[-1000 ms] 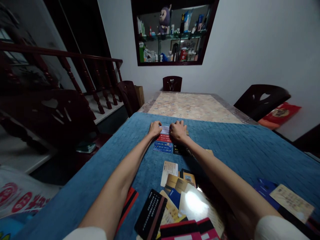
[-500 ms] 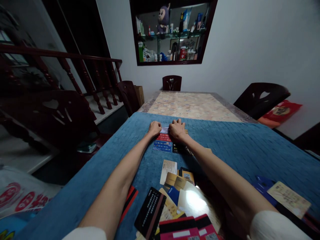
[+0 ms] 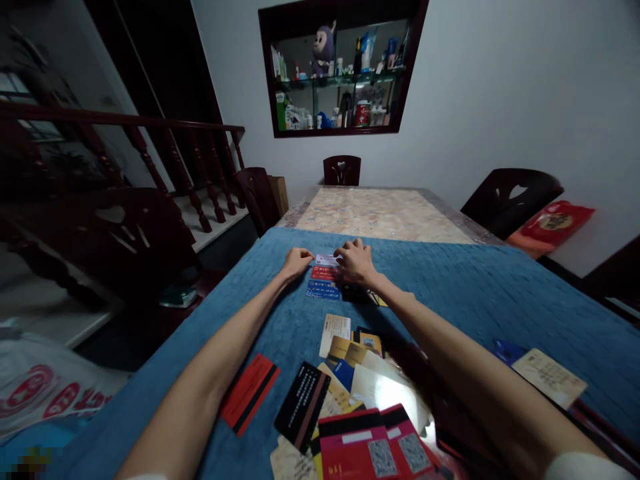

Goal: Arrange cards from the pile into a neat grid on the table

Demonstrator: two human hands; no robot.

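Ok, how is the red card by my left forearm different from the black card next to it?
The red card lies alone on the blue cloth; the black card overlaps a pile of other cards. The red card carries a black stripe, the black card a brownish stripe and white print. Both lie flat, tilted the same way.

A ribbed, matt blue cloth (image 3: 475,287) covers the near end of the counter, whose far part (image 3: 380,213) shows polished, marble-like stone, while the scattered cards (image 3: 350,400) look like glossy plastic catching glare, and the chairs (image 3: 505,200) are dark varnished wood.
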